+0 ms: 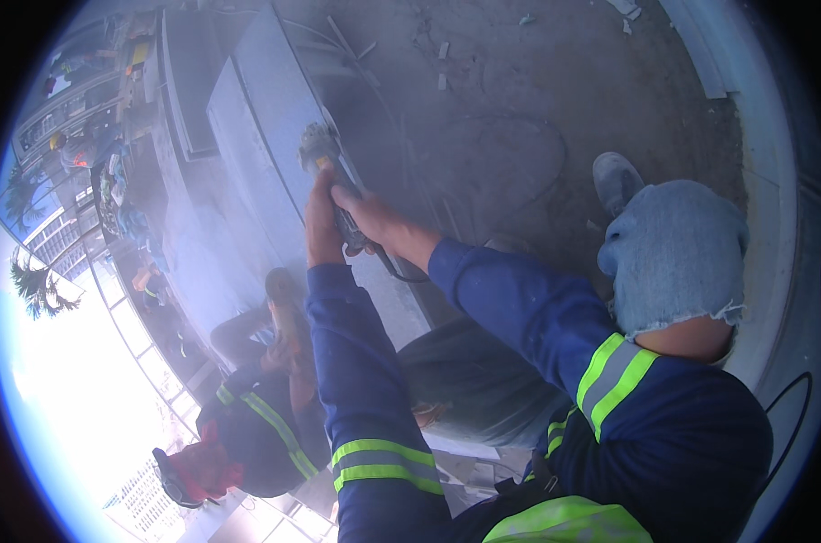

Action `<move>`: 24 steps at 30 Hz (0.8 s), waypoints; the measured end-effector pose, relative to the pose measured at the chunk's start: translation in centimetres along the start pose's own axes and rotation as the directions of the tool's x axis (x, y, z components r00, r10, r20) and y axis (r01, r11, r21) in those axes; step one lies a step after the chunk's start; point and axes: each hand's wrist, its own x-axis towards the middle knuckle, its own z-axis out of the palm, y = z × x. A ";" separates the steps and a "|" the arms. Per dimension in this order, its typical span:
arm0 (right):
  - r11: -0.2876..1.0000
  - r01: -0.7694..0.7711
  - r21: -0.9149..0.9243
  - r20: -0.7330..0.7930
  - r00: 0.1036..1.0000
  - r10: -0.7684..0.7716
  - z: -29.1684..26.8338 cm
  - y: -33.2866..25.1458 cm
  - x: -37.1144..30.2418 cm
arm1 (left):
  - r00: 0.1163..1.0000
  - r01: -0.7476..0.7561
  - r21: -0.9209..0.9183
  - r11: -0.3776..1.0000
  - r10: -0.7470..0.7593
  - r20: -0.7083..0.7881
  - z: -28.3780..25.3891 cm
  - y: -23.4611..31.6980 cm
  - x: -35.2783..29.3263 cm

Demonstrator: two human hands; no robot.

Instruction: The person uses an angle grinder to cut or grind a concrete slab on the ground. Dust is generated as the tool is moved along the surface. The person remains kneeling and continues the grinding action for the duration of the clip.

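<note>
Both my hands hold a grey angle grinder (349,226), its head (318,145) pointing away from me at the edge of a long pale board (270,109). My left hand (322,217) is closed near the grinder's head. My right hand (374,217) wraps the body from the right side. Dust hazes the air around the tool, so the disc and its exact contact with the board are hard to make out. A dark cord (399,271) trails from the grinder's rear end.
At lower left a co-worker (270,416) in a reflective-striped top leans close to the board. A leg in torn light denim (677,249) is bent at right, with a dusty shoe (616,181). Scraps lie on the concrete floor (519,81). More people (75,149) stand farther off.
</note>
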 end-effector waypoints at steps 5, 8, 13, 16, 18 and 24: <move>0.999 0.023 0.027 -0.052 0.998 -0.021 0.3 0.9 -0.4 | 0.991 0.101 -0.106 0.989 -0.091 0.096 -0.9 -1.2 0.0; 0.999 0.028 0.034 -0.051 0.998 -0.026 0.2 1.0 0.2 | 0.992 0.111 -0.149 0.983 -0.102 0.072 -1.0 -1.7 0.8; 1.000 0.013 0.013 -0.010 1.000 -0.013 0.0 0.4 0.5 | 0.990 0.129 -0.111 0.985 -0.122 0.065 -1.1 -1.3 1.5; 0.999 0.022 0.025 0.010 1.000 -0.022 0.0 0.1 -0.2 | 0.996 0.095 -0.059 0.994 -0.095 0.004 -0.8 -1.1 0.7; 0.997 0.034 0.066 0.002 0.999 -0.034 0.2 0.0 -0.7 | 0.997 0.071 -0.036 0.997 -0.071 -0.013 -0.4 -0.9 0.0; 0.999 -0.031 0.035 -0.003 1.000 0.031 -0.2 0.6 -0.7 | 0.995 0.098 -0.096 0.991 -0.094 0.045 -0.4 -1.5 0.2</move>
